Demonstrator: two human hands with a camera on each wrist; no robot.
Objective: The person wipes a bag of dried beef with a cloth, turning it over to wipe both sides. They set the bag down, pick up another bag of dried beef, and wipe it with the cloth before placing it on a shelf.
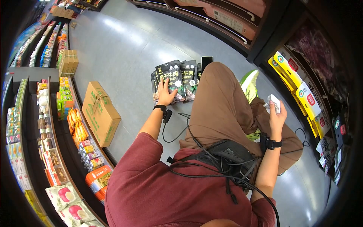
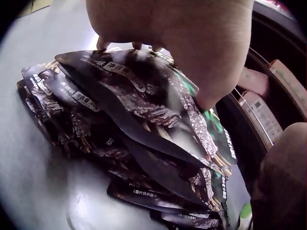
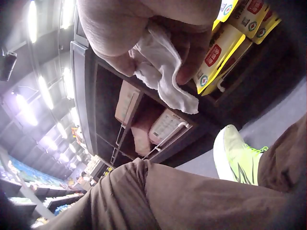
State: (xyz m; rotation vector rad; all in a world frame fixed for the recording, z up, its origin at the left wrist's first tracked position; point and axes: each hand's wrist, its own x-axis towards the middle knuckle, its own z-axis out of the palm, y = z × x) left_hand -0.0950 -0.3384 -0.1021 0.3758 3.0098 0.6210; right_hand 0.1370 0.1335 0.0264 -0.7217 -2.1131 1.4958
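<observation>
My left hand (image 1: 165, 94) rests with spread fingers on the top black beef jerky bag (image 1: 169, 72) of a pile on the floor. Seen from the left wrist, the thumb lies on the front of this bag (image 2: 139, 100), and the fingertips show beyond its far edge. More jerky bags (image 1: 188, 73) overlap beside it, near the bent knee. Over the other leg, my right hand (image 1: 278, 115) holds a crumpled white cloth or tissue (image 1: 273, 103). From the right wrist, the white piece (image 3: 160, 67) hangs between thumb and fingers.
A black phone (image 1: 207, 61) lies beside the bags. A closed cardboard box (image 1: 101, 113) stands left, by shelves of packaged goods (image 1: 90, 151). Yellow-edged packages (image 1: 308, 96) line the right shelf. Black cables (image 1: 181, 130) run around the lap; a light green shoe (image 3: 235, 155) is on the floor.
</observation>
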